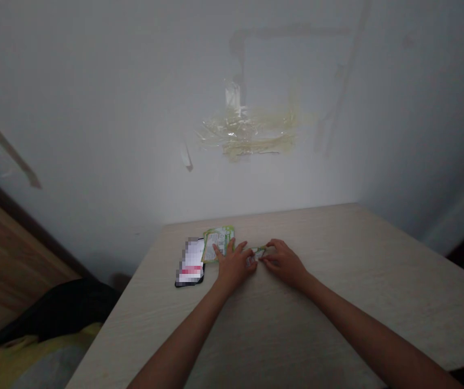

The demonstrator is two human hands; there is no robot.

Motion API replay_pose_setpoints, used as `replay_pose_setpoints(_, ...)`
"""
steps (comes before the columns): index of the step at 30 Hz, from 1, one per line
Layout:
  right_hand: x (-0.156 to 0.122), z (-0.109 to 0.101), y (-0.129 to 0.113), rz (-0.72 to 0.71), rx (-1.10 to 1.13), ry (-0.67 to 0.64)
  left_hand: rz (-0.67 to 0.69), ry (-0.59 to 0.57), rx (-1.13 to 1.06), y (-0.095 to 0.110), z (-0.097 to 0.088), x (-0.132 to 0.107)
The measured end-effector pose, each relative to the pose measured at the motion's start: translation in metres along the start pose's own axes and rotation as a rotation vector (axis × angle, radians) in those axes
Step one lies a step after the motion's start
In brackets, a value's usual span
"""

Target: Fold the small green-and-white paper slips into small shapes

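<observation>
Between left hand [234, 265] and right hand [283, 263], seemingly one small packet [257, 253].

The small green-edged packet [257, 253] between the 2 hands is too small to read, and the fingers [252, 260] of the left hand [234, 266] and of the right hand [284, 263] cover most of it. Whether either hand pinches it or only presses it flat cannot be told. The left hand hides a corner of the larger green-and-white printed sachet [218, 240], whose print is illegible. The black phone [191, 262] has a pixelated screen. Both forearms and the pale wooden bench [337, 302] run off the bottom edge.
</observation>
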State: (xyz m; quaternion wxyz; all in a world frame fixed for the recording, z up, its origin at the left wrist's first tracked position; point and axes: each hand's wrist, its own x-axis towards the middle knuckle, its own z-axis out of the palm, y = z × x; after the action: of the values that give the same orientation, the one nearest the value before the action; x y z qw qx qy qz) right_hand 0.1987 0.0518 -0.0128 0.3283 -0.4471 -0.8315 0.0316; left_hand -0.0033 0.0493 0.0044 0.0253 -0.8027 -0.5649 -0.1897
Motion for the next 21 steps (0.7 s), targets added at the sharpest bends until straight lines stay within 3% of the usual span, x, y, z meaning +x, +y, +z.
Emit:
replay_pose_setpoints(15,0.0076,-0.0016,0.0006,0.303,-0.224,0.01,-0.009,-0.051,0.018,0.0021,-0.0053,0.001)
replay_pose_setpoints(21,0.0064,-0.0001,0.0059,0.238,-0.163,0.012,0.021,0.033,0.022,0.0014,-0.0018,-0.0075)
